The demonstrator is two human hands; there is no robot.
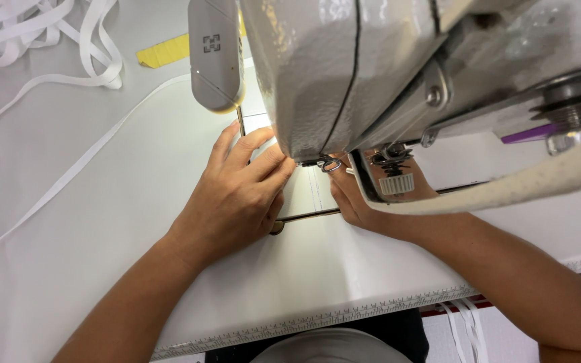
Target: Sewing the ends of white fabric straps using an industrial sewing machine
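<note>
Hands (237,191) tight under machine head (331,67)

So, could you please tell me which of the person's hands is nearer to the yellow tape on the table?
Left. The left hand lies flat below the yellow tape, on its side of the sewing machine head. The right hand sits farther off, under the machine head.
</note>
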